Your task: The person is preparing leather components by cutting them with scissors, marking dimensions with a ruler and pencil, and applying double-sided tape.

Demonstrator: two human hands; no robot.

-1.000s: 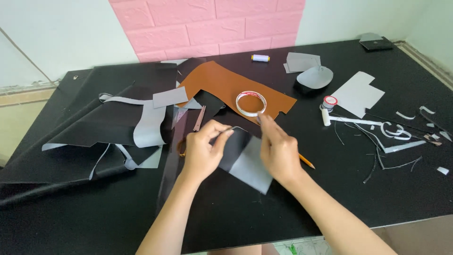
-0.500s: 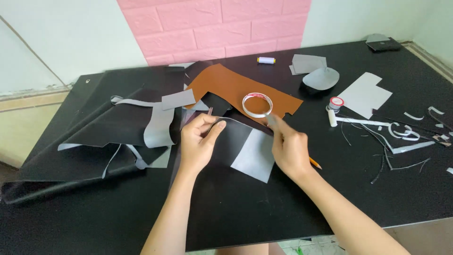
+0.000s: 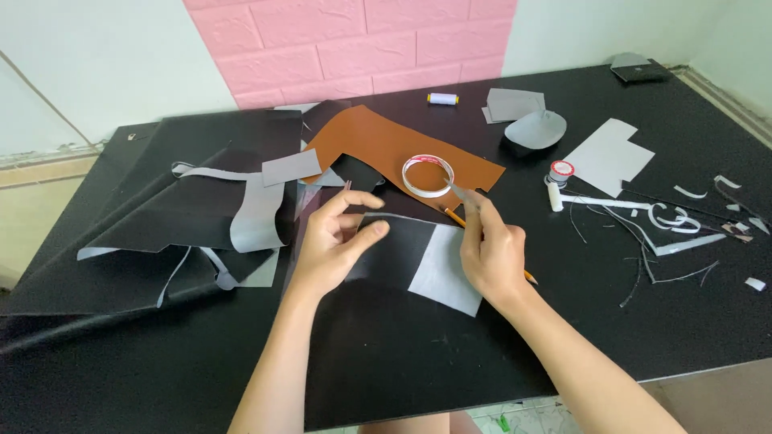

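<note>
Currently a strip of tape is being drawn from the double-sided tape roll (image 3: pixel 428 175), which is resting on the brown leather piece (image 3: pixel 386 149). The strip's end is being pinched by the right hand (image 3: pixel 492 251), grip pressed together. The black leather panel (image 3: pixel 402 253) on the counter (image 3: pixel 386 362) is being steadied by the left hand (image 3: pixel 336 245), fingers spread. The strip should be kept taut and aligned along the panel's edge.

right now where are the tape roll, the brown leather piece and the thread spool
tape roll (image 3: pixel 428 176), head view, on its near rim
brown leather piece (image 3: pixel 378 143), head view, bare middle
thread spool (image 3: pixel 442 99), head view, mid-barrel
</note>
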